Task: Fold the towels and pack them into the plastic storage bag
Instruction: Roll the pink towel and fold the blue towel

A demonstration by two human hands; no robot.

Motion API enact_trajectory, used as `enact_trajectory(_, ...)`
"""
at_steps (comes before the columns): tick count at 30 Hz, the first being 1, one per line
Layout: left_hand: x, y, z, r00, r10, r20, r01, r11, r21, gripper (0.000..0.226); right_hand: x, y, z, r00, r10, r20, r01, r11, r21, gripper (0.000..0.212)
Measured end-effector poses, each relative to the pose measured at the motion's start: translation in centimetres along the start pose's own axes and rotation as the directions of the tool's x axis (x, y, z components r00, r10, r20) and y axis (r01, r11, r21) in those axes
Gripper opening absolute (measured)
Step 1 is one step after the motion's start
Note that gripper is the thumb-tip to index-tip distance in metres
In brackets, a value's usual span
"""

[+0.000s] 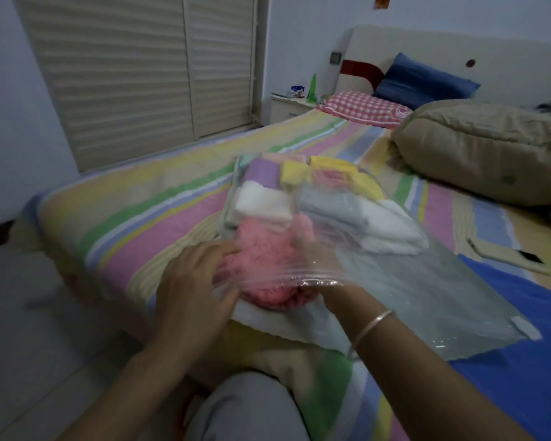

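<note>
Seen from a head camera, looking down across a striped bed (pixel 159 198). Landmark: a clear plastic storage bag (pixel 395 281) lying flat on the bed, mouth toward the viewer. Inside its far end, folded towels (pixel 268 192) packed in rows: purple, yellow, pink, white, grey. At the mouth, a pink towel (pixel 261 265), bunched and only partly inside. Beneath the mouth, a white towel (pixel 287 323) spread on the bed, not yet packed.

Left of the mouth, the left hand (pixel 198 281), fingers slightly bent and pressed against the pink towel and the bag's edge; a firm grip not clear through motion blur. At the mouth's middle, the right hand (pixel 303 249), reaching inside under the film with a silver bracelet (pixel 372 326) on its wrist; fingers blurred behind plastic, so impossible to tell whether apart or closed on cloth.

Right of the bag, a tan bundled quilt (pixel 484 151). Beyond it, a red checked pillow (pixel 363 106).

Likely risks: pink towel losing its fold while pushed in; thin film slipping free or stretching; packed rows shoved out of order by the reaching hand.
</note>
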State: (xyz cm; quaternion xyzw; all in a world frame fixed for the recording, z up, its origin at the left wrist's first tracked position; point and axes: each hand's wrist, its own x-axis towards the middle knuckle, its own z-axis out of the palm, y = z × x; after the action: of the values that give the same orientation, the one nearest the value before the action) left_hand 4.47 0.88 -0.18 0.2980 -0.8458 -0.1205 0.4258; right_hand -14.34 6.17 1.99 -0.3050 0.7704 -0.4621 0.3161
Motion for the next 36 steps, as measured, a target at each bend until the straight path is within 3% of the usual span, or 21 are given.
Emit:
enact_trajectory(3,-1.5,-1.6,0.4,0.996,-0.082,0.047,0.081,0.997,0.020,0.050,0.0,3.4,-2.4,0.996,-0.078,0.036,0.077,0.997,0.024,0.035)
enact_trajectory(5,-2.4,-1.8,1.0,0.992,-0.110,0.068,0.109,0.994,0.014,0.054,0.1,5.2,-2.9,0.998,-0.055,0.036,0.055,0.998,0.000,0.031)
enact_trajectory(6,-2.7,-1.8,1.3,0.990,-0.118,0.078,0.118,0.993,0.008,0.058,0.5,5.7,-2.8,0.998,-0.058,0.022,0.060,0.994,-0.093,0.034)
enact_trajectory(7,-2.8,-1.7,1.5,0.989,-0.123,0.084,0.124,0.992,0.001,0.063,0.8,5.8,-2.6,0.997,-0.070,0.027,0.075,0.952,-0.297,0.040)
enact_trajectory(8,-2.9,-1.5,1.6,0.988,-0.128,0.088,0.128,0.992,0.001,0.066,0.8,5.5,-2.6,0.995,-0.094,0.043,0.101,0.809,-0.579,0.047)
enact_trajectory(9,-2.9,-1.4,1.7,0.986,-0.132,0.100,0.132,0.991,0.006,0.068,0.6,4.9,-2.2,0.985,-0.170,0.016,0.127,0.667,-0.734,0.050)
enact_trajectory(10,-2.9,-1.4,1.7,0.983,-0.138,0.120,0.137,0.990,0.016,0.070,0.5,4.4,-1.8,0.982,-0.188,-0.009,0.119,0.656,-0.745,0.049)
enact_trajectory(12,-3.0,-1.5,1.6,0.971,-0.156,0.182,0.147,0.987,0.060,0.073,1.4,4.2,-1.0,0.993,-0.116,-0.019,0.092,0.870,-0.484,0.049)
enact_trajectory(13,-3.0,-1.6,1.6,0.963,-0.165,0.212,0.148,0.984,0.097,0.075,1.7,4.4,-0.5,0.994,-0.106,-0.005,0.099,0.947,-0.307,0.051)
enact_trajectory(14,-3.2,-1.6,1.6,0.956,-0.177,0.236,0.149,0.980,0.130,0.077,1.6,4.3,-0.2,0.994,-0.109,-0.004,0.105,0.964,-0.245,0.053)
enact_trajectory(17,-3.6,-1.3,1.4,0.925,-0.249,0.286,0.200,0.961,0.189,0.078,1.8,5.1,0.4,0.974,-0.228,0.009,0.215,0.908,-0.359,0.059)
enact_trajectory(19,-3.8,-1.0,1.3,0.913,-0.279,0.299,0.225,0.953,0.202,0.076,2.0,5.2,0.4,0.951,-0.301,0.067,0.274,0.725,-0.632,0.062)
enact_trajectory(20,-3.9,-0.9,1.3,0.910,-0.285,0.301,0.229,0.951,0.207,0.075,2.3,5.1,0.4,0.951,-0.304,0.060,0.265,0.698,-0.665,0.063)
enact_trajectory(25,-4.2,-1.0,1.6,0.916,-0.291,0.276,0.226,0.943,0.244,0.077,3.6,4.6,1.6,0.975,-0.223,0.017,0.187,0.770,-0.610,0.064)
enact_trajectory(29,-4.4,-1.6,1.9,0.926,-0.233,0.298,0.133,0.938,0.320,0.078,3.5,4.5,2.2,0.978,-0.201,-0.048,0.128,0.775,-0.619,0.065)
enact_trajectory(33,-4.1,-1.9,2.2,0.857,-0.293,0.424,-0.001,0.822,0.569,0.077,2.2,5.6,0.9,0.971,-0.237,-0.018,0.182,0.790,-0.585,0.067)
enact_trajectory(36,-3.1,0.1,2.3,0.793,-0.399,0.461,-0.008,0.749,0.663,0.075,-0.6,7.6,-1.3,0.960,-0.272,0.074,0.248,0.691,-0.679,0.069)
